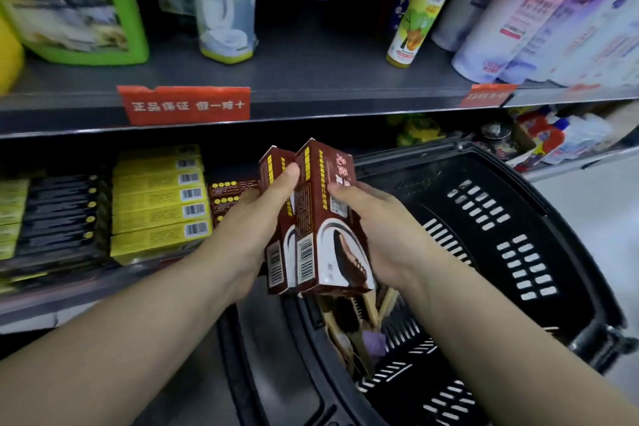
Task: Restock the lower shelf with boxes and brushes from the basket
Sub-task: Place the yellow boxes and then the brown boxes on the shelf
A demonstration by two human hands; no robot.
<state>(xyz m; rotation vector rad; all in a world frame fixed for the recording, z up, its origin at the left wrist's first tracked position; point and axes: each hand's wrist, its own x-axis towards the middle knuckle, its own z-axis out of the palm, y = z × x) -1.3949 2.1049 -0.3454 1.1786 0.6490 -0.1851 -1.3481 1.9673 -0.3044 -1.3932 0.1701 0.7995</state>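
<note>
Black plastic basket (518,252) seen near right, brushes (359,318) lying inside at bottom. Lower shelf (52,301) seen far left, stocked with yellow boxes (162,204), black boxes (58,214), brown boxes (231,197). Two brown boxes held upright side by side over basket's left rim: left brown box (276,252) gripped by left hand (252,225), thumb pressed on top edge; right brown box (325,218) gripped by right hand (377,239), fingers curled around it.
</note>
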